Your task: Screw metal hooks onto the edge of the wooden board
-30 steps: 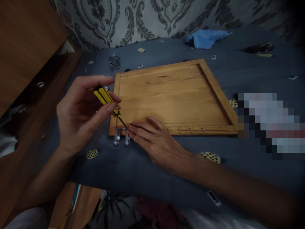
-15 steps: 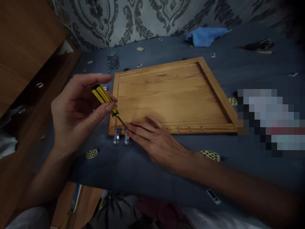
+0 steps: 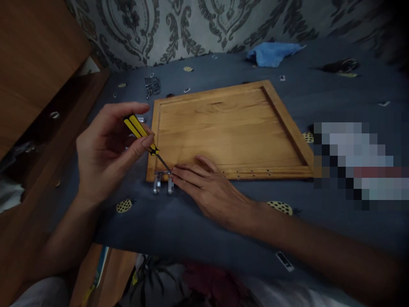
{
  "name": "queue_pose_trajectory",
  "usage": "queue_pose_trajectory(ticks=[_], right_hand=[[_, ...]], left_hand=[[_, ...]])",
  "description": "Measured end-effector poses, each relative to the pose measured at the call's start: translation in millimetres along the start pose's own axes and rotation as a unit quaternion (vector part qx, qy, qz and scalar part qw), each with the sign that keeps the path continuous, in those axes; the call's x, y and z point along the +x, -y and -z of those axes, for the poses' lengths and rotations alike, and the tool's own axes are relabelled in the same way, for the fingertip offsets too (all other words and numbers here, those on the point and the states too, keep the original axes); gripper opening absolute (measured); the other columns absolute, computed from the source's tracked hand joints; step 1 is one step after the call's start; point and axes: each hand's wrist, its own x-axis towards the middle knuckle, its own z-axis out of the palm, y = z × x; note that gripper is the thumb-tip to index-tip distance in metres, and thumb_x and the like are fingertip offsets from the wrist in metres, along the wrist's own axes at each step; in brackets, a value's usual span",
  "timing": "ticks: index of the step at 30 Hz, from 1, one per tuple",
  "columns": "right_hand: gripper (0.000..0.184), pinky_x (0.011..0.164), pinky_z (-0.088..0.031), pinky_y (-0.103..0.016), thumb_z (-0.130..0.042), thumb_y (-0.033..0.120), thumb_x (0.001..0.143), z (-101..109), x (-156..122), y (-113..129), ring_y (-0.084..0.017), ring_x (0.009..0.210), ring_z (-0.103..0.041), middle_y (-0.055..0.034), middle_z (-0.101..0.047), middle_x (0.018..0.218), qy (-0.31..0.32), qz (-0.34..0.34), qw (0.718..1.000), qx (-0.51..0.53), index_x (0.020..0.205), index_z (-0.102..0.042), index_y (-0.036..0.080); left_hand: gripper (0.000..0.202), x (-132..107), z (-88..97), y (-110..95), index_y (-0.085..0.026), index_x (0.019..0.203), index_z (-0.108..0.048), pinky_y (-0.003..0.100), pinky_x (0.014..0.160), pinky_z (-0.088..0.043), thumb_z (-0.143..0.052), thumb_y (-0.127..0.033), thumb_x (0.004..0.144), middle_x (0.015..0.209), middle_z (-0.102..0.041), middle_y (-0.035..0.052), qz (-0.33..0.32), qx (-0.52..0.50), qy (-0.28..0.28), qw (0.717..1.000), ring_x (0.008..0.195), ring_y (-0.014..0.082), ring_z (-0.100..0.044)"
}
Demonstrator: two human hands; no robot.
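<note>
My left hand [image 3: 107,151] is closed round a yellow and black screwdriver [image 3: 142,135], held slanting down to the right. Its thin tip meets a small metal double hook [image 3: 162,182] at the near left corner of a framed wooden board [image 3: 223,132]. My right hand [image 3: 207,187] lies flat on the board's near edge, fingers stretched out together, their tips pressing beside the hook at the screwdriver's tip. A row of small holes runs along the board's near rail.
The board lies on a dark blue patterned bedsheet [image 3: 198,226]. More metal hooks [image 3: 152,86] lie at the back left, a blue cloth [image 3: 271,53] at the back. A wooden cabinet [image 3: 35,68] stands at the left. A blurred patch covers the right.
Little has moved. My left hand has shifted slightly on the screwdriver handle, fingers rolling it, while the tip stays at the hook. My right hand holds still.
</note>
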Motion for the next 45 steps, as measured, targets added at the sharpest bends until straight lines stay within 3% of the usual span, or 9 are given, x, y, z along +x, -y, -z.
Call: queue_pose_trajectory(ticks=[5, 9, 15, 21, 28, 34, 40, 43, 45], right_hand=[[0.052, 0.119, -0.041, -0.058, -0.048, 0.001, 0.095, 2.2, 0.4, 0.6, -0.028, 0.138, -0.058, -0.0136, -0.069, 0.143, 0.011, -0.004, 1.0, -0.01, 0.143, -0.061, 0.015], [0.053, 0.12, -0.04, -0.059, -0.046, 0.001, 0.094, 1.7, -0.8, -0.1, -0.03, 0.139, -0.057, -0.0152, -0.066, 0.147, 0.016, 0.003, 1.0, -0.007, 0.145, -0.058, 0.009], [0.052, 0.12, -0.04, -0.059, -0.047, 0.002, 0.095, -1.3, 0.7, 0.4, -0.028, 0.139, -0.057, -0.0162, -0.068, 0.144, 0.007, 0.002, 1.0, -0.007, 0.145, -0.059, 0.011], [0.052, 0.12, -0.039, -0.06, -0.049, 0.001, 0.096, -0.6, 1.2, 0.6, -0.027, 0.139, -0.056, -0.0151, -0.069, 0.142, 0.007, -0.002, 1.0, -0.002, 0.143, -0.061, 0.016], [0.045, 0.12, -0.039, -0.058, -0.047, 0.005, 0.1, 0.5, 0.4, 1.1, -0.028, 0.139, -0.057, -0.0153, -0.067, 0.144, 0.008, -0.004, 1.0, 0.001, 0.142, -0.061, 0.012], [0.048, 0.12, -0.039, -0.059, -0.05, 0.004, 0.097, -2.0, 0.0, 0.7, -0.029, 0.141, -0.055, -0.0168, -0.067, 0.144, 0.003, 0.004, 1.0, -0.003, 0.143, -0.059, 0.01], [0.049, 0.117, -0.041, -0.063, -0.052, 0.003, 0.095, -0.6, -0.2, 0.4, -0.031, 0.139, -0.057, -0.0188, -0.068, 0.142, -0.002, 0.008, 1.0, 0.01, 0.143, -0.059, 0.006], [0.048, 0.118, -0.041, -0.062, -0.052, 0.003, 0.096, -0.2, -0.4, 0.5, -0.03, 0.139, -0.057, -0.0177, -0.068, 0.143, 0.0, 0.005, 1.0, 0.009, 0.144, -0.06, 0.009], [0.048, 0.12, -0.04, -0.061, -0.053, 0.003, 0.097, -0.5, -0.2, 0.5, -0.029, 0.14, -0.056, -0.0171, -0.067, 0.144, 0.002, 0.002, 1.0, 0.008, 0.143, -0.061, 0.01]], left_hand=[[0.054, -1.4, -2.7, 10.8, -0.036, 0.125, -0.075, 0.015, 0.051, -0.058, -0.093, -0.021, 0.076, 0.107, -0.07, -0.0008, -0.027, -0.005, -0.021, 0.999, 0.066, 0.0089, -0.06], [0.054, 0.1, 1.1, 6.5, -0.034, 0.124, -0.076, 0.013, 0.067, -0.061, -0.09, -0.01, 0.078, 0.101, -0.071, -0.0027, 0.006, -0.03, 0.011, 0.999, 0.075, 0.0069, -0.068], [0.052, -3.1, 3.0, 1.5, -0.03, 0.135, -0.068, 0.022, 0.085, -0.066, -0.082, -0.012, 0.088, 0.104, -0.072, -0.0001, 0.029, -0.044, 0.053, 0.997, 0.094, 0.0121, -0.076], [0.062, -4.7, -3.4, 10.6, -0.03, 0.131, -0.071, 0.016, 0.064, -0.064, -0.096, -0.024, 0.074, 0.114, -0.068, 0.0004, -0.055, 0.002, -0.003, 0.998, 0.084, 0.0093, -0.07], [0.065, -4.8, 1.0, 9.2, -0.027, 0.142, -0.059, 0.035, 0.078, -0.07, -0.089, -0.026, 0.085, 0.1, -0.072, -0.0006, -0.004, -0.035, 0.068, 0.997, 0.09, 0.0164, -0.078], [0.066, -5.9, -4.1, 14.4, -0.023, 0.13, -0.069, 0.02, 0.064, -0.066, -0.098, -0.035, 0.071, 0.107, -0.065, 0.0003, -0.044, 0.003, -0.015, 0.999, 0.081, 0.0091, -0.07], [0.069, -0.1, 3.8, 9.0, -0.028, 0.139, -0.066, 0.031, 0.075, -0.07, -0.095, -0.031, 0.076, 0.103, -0.068, 0.0002, -0.052, -0.028, 0.074, 0.996, 0.086, 0.0155, -0.077], [0.064, -0.8, 2.7, 8.2, -0.03, 0.141, -0.065, 0.024, 0.076, -0.068, -0.09, -0.025, 0.082, 0.105, -0.07, 0.0015, -0.044, -0.024, 0.067, 0.996, 0.087, 0.0135, -0.075], [0.062, -1.4, -0.5, 8.7, -0.031, 0.137, -0.068, 0.017, 0.067, -0.064, -0.092, -0.026, 0.08, 0.109, -0.071, 0.0015, -0.061, -0.001, 0.033, 0.998, 0.084, 0.0107, -0.07]])
